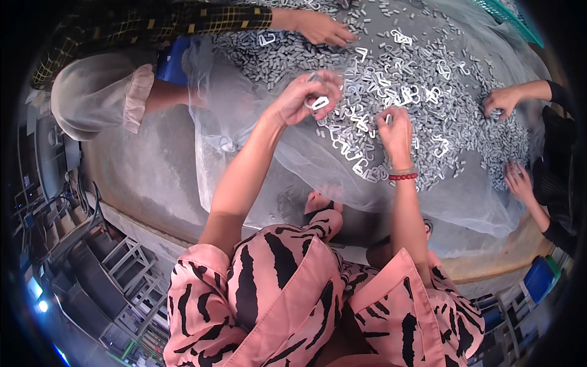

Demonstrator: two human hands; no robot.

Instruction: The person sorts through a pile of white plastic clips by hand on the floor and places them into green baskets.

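Observation:
My left hand (306,98) is raised over the near edge of a wide heap of small grey cylindrical pieces (489,137). Its fingers, partly blurred, curl around a white looped piece (319,103); whether more pieces are in the palm, I cannot tell. My right hand (396,134), with a red bead bracelet (403,177) at the wrist, is low over the heap. Thumb and fingers pinch a small pale piece (389,119). White hook-shaped pieces (402,95) lie scattered on the grey ones around and beyond this hand.
A sheer white mesh cloth (342,189) lies beneath the heap. At the upper left, a co-worker's hand (324,29) reaches into the pieces. Another person's hands (502,101) touch the heap's right side. A green basket (510,21) stands at the far right.

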